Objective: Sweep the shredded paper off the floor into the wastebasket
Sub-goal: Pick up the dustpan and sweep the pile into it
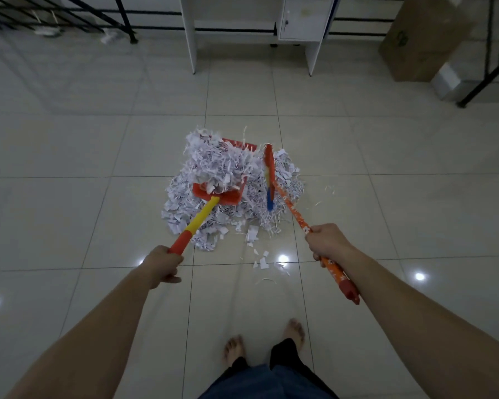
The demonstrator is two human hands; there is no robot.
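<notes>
At six o'clock stand bare feet (pixel 264 345). Just beyond, the left hand (pixel 162 264) is curled tight round the dustpan handle (pixel 195 224), and the right hand (pixel 326 240) grips the broom handle (pixel 296 217) partway down. Toward twelve, the shredded paper (pixel 228 194) lies heaped on the floor, much of it piled on the red dustpan (pixel 222 194), with the broom head (pixel 269 174) at its three o'clock side. The step in hand is loading; next, probably lift level. No wastebasket shows, though the blur may hide it.
</notes>
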